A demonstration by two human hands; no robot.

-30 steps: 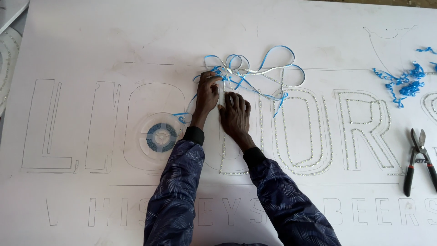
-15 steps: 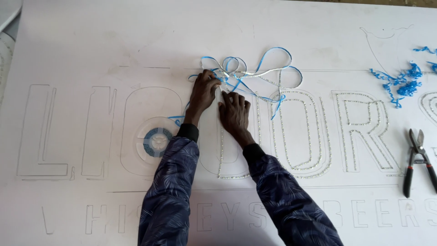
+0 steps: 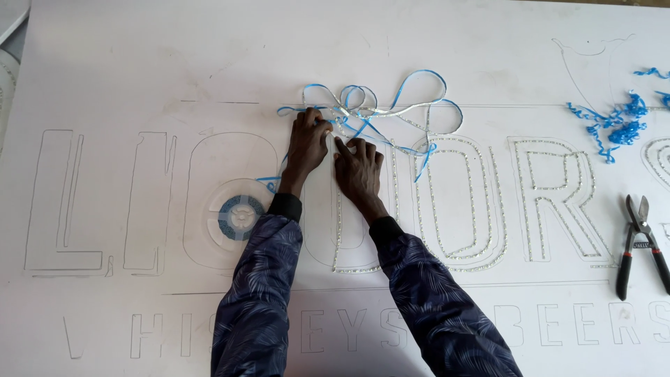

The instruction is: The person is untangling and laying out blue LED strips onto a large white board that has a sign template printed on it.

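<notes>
**Pressing strip into a cut letter groove**

Left hand pinches the silver-blue strip mid-surface, toward the far edge. Right hand, fingers curled, presses it down beside. Best seated bit by bit, loose loops kept untangled. Pliers near right edge.

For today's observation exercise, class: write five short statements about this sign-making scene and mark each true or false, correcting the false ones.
1. Both hands, the left hand and the right hand, rest on the white board at the top of a grooved letter. True.
2. The snips are held in the right hand. False: they lie untouched at the board's right edge.
3. Loose loops of blue-backed strip lie just above the hands. True.
4. The clear reel with a blue hub sits right of both arms. False: it lies left of the left forearm.
5. A pile of blue scraps lies at the upper right. True.
</notes>
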